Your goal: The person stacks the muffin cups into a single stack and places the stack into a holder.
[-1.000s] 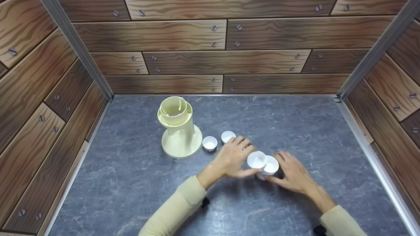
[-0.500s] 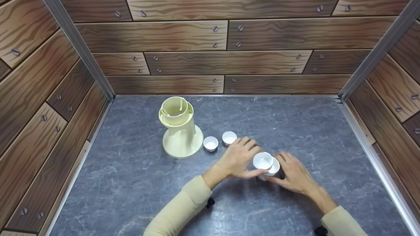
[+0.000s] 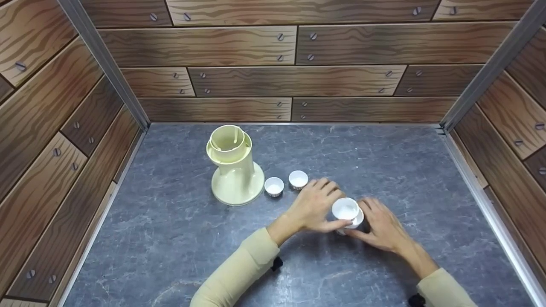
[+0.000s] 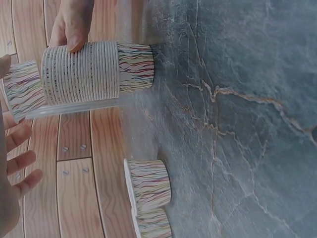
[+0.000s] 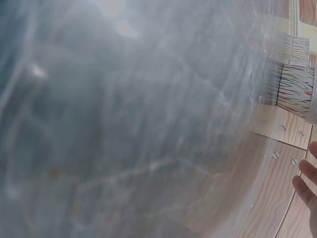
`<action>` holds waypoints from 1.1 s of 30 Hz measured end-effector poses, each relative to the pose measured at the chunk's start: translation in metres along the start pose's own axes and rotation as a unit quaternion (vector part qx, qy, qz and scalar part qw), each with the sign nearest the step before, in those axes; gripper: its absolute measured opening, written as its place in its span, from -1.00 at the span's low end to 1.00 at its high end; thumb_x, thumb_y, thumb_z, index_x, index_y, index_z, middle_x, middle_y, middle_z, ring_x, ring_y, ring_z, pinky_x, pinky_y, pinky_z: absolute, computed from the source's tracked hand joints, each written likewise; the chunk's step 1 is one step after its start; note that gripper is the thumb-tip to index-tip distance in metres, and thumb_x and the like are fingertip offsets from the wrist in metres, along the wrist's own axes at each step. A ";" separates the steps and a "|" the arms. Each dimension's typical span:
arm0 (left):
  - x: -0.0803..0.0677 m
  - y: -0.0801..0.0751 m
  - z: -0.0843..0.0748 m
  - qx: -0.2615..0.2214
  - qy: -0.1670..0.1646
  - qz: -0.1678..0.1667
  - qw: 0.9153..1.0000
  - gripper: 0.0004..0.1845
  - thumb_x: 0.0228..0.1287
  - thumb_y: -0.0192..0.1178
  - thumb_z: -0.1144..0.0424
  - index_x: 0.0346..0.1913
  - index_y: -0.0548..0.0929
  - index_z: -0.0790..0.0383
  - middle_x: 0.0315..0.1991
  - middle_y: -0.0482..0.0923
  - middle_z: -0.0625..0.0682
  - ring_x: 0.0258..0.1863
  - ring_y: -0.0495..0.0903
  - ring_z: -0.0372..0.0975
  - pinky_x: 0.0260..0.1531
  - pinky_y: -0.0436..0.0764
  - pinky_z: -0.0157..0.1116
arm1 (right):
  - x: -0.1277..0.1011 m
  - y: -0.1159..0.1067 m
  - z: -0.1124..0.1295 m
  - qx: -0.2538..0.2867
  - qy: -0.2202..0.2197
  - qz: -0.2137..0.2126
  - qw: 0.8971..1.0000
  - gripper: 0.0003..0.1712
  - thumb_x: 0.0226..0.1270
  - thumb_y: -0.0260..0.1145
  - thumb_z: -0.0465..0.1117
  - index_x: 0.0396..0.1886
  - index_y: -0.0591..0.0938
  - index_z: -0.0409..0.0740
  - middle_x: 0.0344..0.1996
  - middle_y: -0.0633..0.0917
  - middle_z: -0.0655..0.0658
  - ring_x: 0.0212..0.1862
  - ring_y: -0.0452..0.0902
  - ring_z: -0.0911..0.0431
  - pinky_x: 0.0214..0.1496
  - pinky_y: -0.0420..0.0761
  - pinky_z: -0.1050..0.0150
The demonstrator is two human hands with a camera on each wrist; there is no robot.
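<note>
Stack of paper cups (image 3: 353,221): mostly covered in the head view by the single cup (image 3: 345,208) and both hands; base contact with the table (image 3: 384,162) unseen.
Left hand (image 3: 313,204): fingertips behind the single cup in the head view; only fingers (image 4: 20,161) at the left edge in the left wrist view, palm cut off.
Right hand (image 3: 381,226): grip side hidden in the head view; only fingertips (image 5: 306,181) at the right edge of the right wrist view.
Right wrist view: heavily blurred; cups (image 5: 292,84) cropped at the edge, count unclear.
Lowest loose cup (image 4: 151,225): cut off by the bottom edge.
Dispenser (image 3: 233,164): interior depth unreadable.
</note>
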State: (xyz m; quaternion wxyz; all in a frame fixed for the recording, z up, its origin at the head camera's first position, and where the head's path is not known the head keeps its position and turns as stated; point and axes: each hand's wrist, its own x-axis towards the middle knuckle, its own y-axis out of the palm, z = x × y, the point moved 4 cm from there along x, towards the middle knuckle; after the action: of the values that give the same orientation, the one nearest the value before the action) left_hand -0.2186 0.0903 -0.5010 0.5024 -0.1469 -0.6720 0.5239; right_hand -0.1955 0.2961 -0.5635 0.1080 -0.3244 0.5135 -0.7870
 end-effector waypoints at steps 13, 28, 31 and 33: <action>0.007 0.004 -0.004 -0.004 0.007 0.003 1.000 -0.29 0.25 -0.05 -0.54 0.05 0.63 -0.02 -0.02 0.52 -0.10 -0.01 0.43 -0.22 0.02 0.44 -0.27 | -0.002 0.001 -0.002 0.012 0.004 -0.005 1.000 -0.09 0.08 0.53 0.31 0.23 0.55 -0.23 0.01 0.59 -0.15 0.04 0.50 -0.05 0.04 0.52 -0.12; 0.008 0.014 -0.004 0.005 0.004 0.027 1.000 -0.27 0.27 -0.09 -0.55 0.07 0.63 -0.03 -0.01 0.52 -0.10 0.00 0.42 -0.22 0.03 0.43 -0.27 | -0.001 0.001 -0.002 0.013 -0.002 -0.005 1.000 -0.10 0.08 0.54 0.28 0.22 0.55 -0.24 0.01 0.58 -0.17 0.04 0.50 -0.07 0.06 0.51 -0.13; 0.008 0.015 -0.004 0.004 0.004 0.029 1.000 -0.29 0.26 -0.06 -0.54 0.07 0.63 -0.03 -0.01 0.53 -0.11 -0.01 0.43 -0.23 0.03 0.44 -0.28 | -0.001 0.001 -0.002 0.014 -0.001 -0.004 1.000 -0.11 0.08 0.54 0.28 0.22 0.55 -0.23 0.01 0.58 -0.16 0.04 0.50 -0.06 0.07 0.50 -0.13; 0.008 0.015 -0.004 0.007 0.005 0.030 0.999 -0.29 0.27 -0.06 -0.53 0.08 0.63 -0.04 -0.01 0.52 -0.11 -0.01 0.42 -0.23 0.03 0.43 -0.28 | -0.001 0.001 -0.003 0.014 0.000 -0.005 1.000 -0.11 0.08 0.54 0.28 0.22 0.55 -0.23 0.01 0.58 -0.16 0.04 0.50 -0.06 0.07 0.50 -0.12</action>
State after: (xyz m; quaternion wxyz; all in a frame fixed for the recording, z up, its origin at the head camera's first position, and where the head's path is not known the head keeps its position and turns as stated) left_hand -0.2239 0.1051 -0.5100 0.4907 -0.1662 -0.6608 0.5431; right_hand -0.1964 0.2980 -0.5659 0.1088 -0.3252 0.5005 -0.7949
